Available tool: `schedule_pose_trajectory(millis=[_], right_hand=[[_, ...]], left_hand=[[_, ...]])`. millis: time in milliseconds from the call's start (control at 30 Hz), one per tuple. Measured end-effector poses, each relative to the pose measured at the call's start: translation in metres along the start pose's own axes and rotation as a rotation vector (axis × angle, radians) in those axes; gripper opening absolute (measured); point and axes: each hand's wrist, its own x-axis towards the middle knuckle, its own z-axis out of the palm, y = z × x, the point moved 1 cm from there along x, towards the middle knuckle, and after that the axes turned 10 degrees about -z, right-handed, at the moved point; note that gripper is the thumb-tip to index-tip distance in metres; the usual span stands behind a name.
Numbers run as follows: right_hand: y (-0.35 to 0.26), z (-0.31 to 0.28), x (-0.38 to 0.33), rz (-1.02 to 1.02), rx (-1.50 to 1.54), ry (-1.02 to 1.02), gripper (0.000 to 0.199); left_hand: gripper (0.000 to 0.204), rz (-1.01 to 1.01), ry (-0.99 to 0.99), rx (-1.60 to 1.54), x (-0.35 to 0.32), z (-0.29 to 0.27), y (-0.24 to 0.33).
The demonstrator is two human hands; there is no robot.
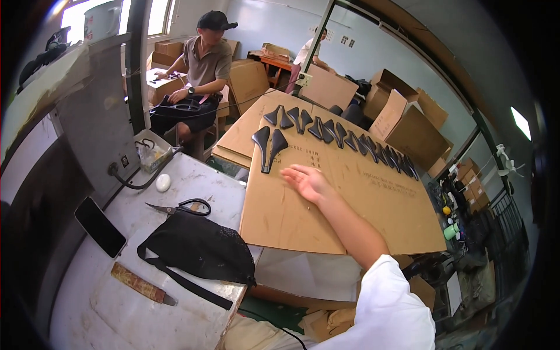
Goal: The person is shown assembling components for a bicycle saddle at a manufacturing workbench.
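The nearest black saddle shell point(268, 146) lies on the cardboard sheet point(350, 198), long axis running toward the person, just up-left of the right hand point(306, 182), which hovers released, fingers spread. The left hand is out of view.

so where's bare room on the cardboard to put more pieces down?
Free: the near half of the cardboard sheet, from the right hand down to its front edge, and the stretch right of the forearm below the row of black pieces. Crowded: the far edge along that row, and the two black pieces just beyond the fingers. Left hand is out of view.
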Motion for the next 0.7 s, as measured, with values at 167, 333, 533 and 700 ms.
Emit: schedule_pose_trajectory(millis=[167,333,533,700], right_hand=[[0.038,0.060,0.060,0.130,0.004,0.068,0.023],[0.074,0.097,0.076,-0.216,0.112,0.240,0.028],[0.083,0.120,0.032,-1.127,-0.813,-0.152,0.023],[0.074,0.178,-0.096,-0.765,-0.812,-0.919,0.019]], left_hand=[[0.022,-0.020,0.034,0.073,-0.001,0.005,-0.002],[0.020,0.028,0.067,0.085,-0.006,0.004,-0.003],[0.018,0.104,0.105,0.023,-0.012,0.006,-0.013],[0.016,0.052,0.083,-0.085,-0.012,-0.002,-0.016]])
